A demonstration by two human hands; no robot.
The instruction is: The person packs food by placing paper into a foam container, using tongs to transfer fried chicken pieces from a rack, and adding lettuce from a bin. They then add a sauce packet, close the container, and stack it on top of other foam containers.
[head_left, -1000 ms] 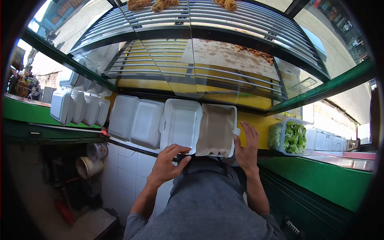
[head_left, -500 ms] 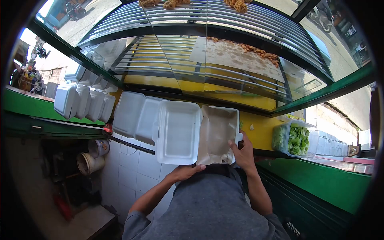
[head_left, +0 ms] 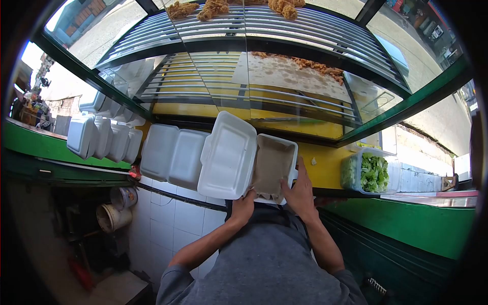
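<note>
Right grip (head_left: pixel 301 197) clasps the foam box (head_left: pixel 232 157) by its right edge.

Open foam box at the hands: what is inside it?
Brown paper lines the right half of the foam box; the left half is bare. No food shows. The paper hides what lies beneath; the right hand hides some paper.

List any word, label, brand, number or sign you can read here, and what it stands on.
No readable text.
Upper bucket: coloured markings, too small and blurred to read.
Pale panel in the right background: too small to tell whether it carries lettering.
Open foam takeout box and its brown paper liner: no printing visible.
</note>
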